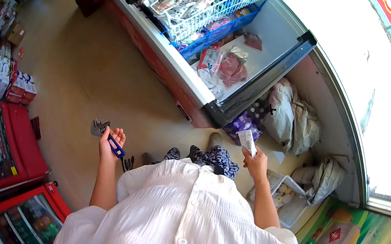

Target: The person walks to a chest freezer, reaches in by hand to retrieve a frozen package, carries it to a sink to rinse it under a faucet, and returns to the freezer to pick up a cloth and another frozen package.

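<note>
1. Grasping a wrench-like tool [98,128], the left grip [112,143] has its palm turned up and its fingers loosely curled. The tool's head juts out past the thumb, on the grip's outer left; its blue handle [116,148] shows across the palm.
2. Pinched in the right grip [255,165] is a white oblong pack [247,141], held by its near end, so the far end juts ahead of the fingertips.
3. To hold both well, I would wrap the left fingers more fully round the handle, since the head is probably the heavier end and could tip. Light, even pressure should suit the pack, which may crease if squeezed hard.
4. Grey and chunky, the tool's head looks metallic, while the handle looks smooth, perhaps coated. Flat faces and straight edges shape the pack; card or plastic, I cannot tell.
5. Ahead of both grips stands a chest freezer [188,76] with a hard, pale rim. Just beyond the right grip lies a crinkled purple bag [243,126], with slack, creased sacks [281,113] farther on; right of its forearm sits a rigid white crate [294,211] of rounded pale pieces [283,195].
</note>
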A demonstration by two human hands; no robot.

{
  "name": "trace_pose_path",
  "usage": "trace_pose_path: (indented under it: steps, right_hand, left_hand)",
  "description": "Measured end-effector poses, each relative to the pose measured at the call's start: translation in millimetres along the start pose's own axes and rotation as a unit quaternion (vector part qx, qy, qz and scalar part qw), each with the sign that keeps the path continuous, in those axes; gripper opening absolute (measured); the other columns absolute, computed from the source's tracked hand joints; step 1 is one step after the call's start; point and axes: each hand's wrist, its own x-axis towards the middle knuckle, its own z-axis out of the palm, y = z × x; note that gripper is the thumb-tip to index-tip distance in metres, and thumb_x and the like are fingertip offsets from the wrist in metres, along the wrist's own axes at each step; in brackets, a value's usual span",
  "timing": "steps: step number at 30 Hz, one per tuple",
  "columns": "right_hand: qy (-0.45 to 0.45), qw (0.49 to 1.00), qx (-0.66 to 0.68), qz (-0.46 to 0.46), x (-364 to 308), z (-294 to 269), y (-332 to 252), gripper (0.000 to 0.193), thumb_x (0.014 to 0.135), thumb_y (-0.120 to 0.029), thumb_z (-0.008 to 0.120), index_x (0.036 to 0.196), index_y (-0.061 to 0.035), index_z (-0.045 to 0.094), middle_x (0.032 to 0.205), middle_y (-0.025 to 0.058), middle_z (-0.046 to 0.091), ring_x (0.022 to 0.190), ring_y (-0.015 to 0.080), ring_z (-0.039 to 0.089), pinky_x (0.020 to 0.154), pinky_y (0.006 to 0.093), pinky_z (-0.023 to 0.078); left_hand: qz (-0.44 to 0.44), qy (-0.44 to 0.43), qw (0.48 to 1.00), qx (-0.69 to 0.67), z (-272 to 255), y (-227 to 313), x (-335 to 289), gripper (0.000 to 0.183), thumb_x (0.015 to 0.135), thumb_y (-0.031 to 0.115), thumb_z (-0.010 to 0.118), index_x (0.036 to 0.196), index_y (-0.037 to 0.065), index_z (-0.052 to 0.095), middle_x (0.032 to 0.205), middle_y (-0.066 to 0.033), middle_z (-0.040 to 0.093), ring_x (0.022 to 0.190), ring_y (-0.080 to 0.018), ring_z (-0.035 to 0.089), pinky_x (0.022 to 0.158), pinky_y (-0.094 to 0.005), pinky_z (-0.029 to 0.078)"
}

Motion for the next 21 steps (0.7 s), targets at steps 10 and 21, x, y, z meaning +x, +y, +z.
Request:
trace_pose_path:
  steps: [10, 21]
  right_hand:
    - [-0.020, 0.986, -0.093, -0.139, 129, -116, 25, 0.024, 0.080, -0.020, 0.066, 0.092, 0.0004, 0.062, 0.070, 0.0193, 0.063, 0.067, 0.0347, 0.063, 0.062, 0.0396, 0.047]
    - [0.029, 0.978, -0.009, -0.208, 225, -156, -87, 0.035, 0.086, -0.031, 0.065, 0.101, 0.0006, 0.061, 0.076, 0.0116, 0.064, 0.069, 0.0181, 0.057, 0.068, 0.0323, 0.047]
  left_hand:
    - [-0.025, -0.022, 0.996, -0.082, 141, -127, -35, 0.032, 0.094, 0.027, 0.053, 0.068, 0.010, 0.049, 0.083, -0.0067, 0.063, 0.090, -0.0212, 0.060, 0.083, -0.0382, 0.048]
    - [0.043, 0.043, 0.998, 0.028, 150, -135, -13, 0.024, 0.091, 0.028, 0.061, 0.078, 0.007, 0.059, 0.084, -0.0059, 0.064, 0.087, -0.0174, 0.063, 0.079, -0.0294, 0.050]
